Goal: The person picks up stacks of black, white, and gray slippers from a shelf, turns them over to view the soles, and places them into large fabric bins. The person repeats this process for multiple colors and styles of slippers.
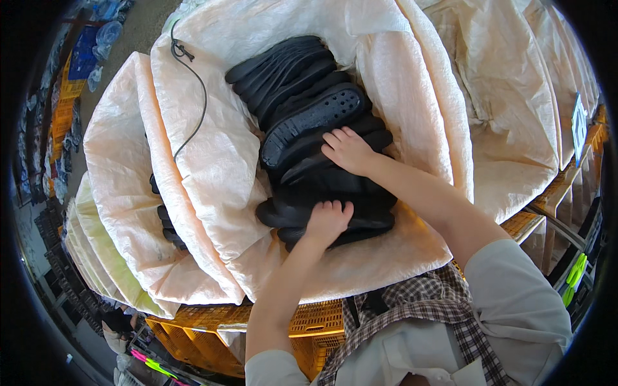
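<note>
Your left hand (327, 220) presses flat, fingers spread, on the near end of the row of black shoe soles (309, 128) packed on edge in the open woven sack (212, 161); your right hand (347, 149) lies loosely open on the middle of the row, gripping nothing. Pushed unevenly, the soles could fan over or slide out of line, since only the soft sack walls brace them. Beyond, the black drawstring (193, 83) could snag, and the sack sits near the rim of the yellow crates (315, 318).
</note>
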Tool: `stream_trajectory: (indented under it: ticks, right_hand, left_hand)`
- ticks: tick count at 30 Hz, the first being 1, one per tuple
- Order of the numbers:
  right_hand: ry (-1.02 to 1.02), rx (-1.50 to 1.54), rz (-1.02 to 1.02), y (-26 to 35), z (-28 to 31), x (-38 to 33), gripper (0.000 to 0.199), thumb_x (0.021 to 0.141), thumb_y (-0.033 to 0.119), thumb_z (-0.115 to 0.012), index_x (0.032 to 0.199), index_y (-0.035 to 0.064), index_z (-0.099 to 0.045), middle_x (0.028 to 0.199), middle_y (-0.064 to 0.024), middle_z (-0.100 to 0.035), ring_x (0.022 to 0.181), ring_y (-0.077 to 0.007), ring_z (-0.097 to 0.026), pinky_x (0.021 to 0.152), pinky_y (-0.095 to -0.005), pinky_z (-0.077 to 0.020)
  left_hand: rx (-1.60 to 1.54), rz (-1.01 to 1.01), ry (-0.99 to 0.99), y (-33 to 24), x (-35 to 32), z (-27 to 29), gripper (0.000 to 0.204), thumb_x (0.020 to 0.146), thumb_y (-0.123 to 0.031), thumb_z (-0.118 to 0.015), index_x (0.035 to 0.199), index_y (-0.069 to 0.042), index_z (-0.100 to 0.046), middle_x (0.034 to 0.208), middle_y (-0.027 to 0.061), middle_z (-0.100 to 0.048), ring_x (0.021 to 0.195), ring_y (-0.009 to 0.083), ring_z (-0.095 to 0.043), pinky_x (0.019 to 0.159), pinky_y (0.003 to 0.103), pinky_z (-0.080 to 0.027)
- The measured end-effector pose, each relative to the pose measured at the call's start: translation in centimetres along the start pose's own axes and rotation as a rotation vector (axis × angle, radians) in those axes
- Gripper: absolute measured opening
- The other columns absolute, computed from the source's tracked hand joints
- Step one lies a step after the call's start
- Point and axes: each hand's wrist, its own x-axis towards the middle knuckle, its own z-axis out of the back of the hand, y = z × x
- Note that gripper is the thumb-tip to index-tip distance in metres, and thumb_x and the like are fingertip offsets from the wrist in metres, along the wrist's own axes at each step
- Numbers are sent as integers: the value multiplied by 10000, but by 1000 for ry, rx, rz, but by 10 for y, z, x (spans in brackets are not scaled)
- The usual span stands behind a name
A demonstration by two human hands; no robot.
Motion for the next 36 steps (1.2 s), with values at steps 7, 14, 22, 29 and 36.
stream_trajectory:
  ticks: [7, 14, 22, 29, 36]
  right_hand:
    - [217, 36, 304, 35, -30, -52, 533, 922, 250, -445, 1444, 276, -335, 1541, -61, -208, 1303, -274, -379, 1048, -451, -333]
    - [567, -241, 341, 51, -50, -50, 499, 913, 345, -462, 1401, 408, -382, 1576, 43, 3, 1417, -304, -151, 1021, -645, -275]
    - [141, 148, 65, 7, -19, -23, 433, 807, 267, -614, 1232, 341, -587, 1347, -123, -419, 1091, -320, -488, 912, -484, -406]
    - [436, 177, 119, 13, 8, -21, 725, 839, 137, -559, 1450, 416, -286, 1339, -211, -407, 973, -353, -570, 810, -429, -479]
    - [644, 359, -82, 45, 31, -27, 827, 824, 67, -554, 1508, 311, -158, 1309, -169, -454, 1009, -327, -574, 811, -436, -482]
  left_hand:
    - [153, 59, -220, -22, -18, -18, 235, 734, -151, -618, 945, -62, -567, 837, 141, -613, 798, 282, -658, 650, 343, -516]
    - [136, 70, -197, -24, -20, -14, 237, 738, -140, -609, 952, -52, -556, 899, 172, -628, 850, 299, -666, 712, 377, -535]
    - [82, 118, -158, -22, -17, -11, 288, 773, -232, -633, 988, -52, -565, 918, 169, -637, 859, 296, -663, 735, 390, -520]
    - [-266, 348, 16, 46, 3, -3, 632, 668, -448, -762, 1129, -58, -576, 1010, 136, -650, 961, 311, -618, 888, 420, -452]
    - [-188, 243, -404, 78, -4, 40, 262, 718, -85, -643, 978, -53, -632, 969, 91, -635, 905, 303, -616, 732, 396, -495]
